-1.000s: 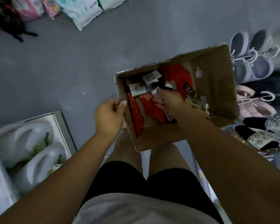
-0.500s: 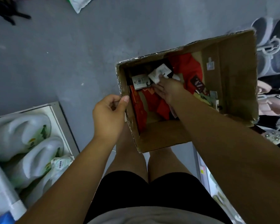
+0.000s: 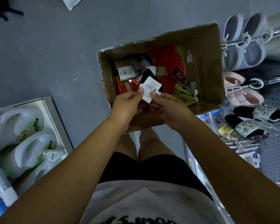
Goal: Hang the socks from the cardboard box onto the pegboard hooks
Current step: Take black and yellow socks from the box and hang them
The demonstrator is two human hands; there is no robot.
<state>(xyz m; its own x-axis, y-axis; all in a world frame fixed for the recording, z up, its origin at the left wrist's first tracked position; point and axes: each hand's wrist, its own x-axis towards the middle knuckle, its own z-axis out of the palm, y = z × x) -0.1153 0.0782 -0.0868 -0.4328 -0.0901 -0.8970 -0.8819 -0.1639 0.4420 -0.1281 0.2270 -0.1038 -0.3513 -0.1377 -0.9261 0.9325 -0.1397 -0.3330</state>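
Pinching one white-carded sock pair [image 3: 149,88] between them, left hand [image 3: 128,104] on its 9 o'clock edge, right hand [image 3: 169,105] at 3 o'clock, both over the near rim of the cardboard box [image 3: 205,65]. Red socks [image 3: 166,62] lie deeper in the box, toward 12. Slippers [image 3: 242,92] hang on the pegboard [image 3: 275,159] at 3 o'clock.

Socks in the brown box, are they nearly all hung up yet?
Not nearly. No hung socks are in view. In hand: the left hand and right hand grip one dark sock pair with a white paper label above the brown cardboard box. Left: red socks and other labelled pairs still fill the box.
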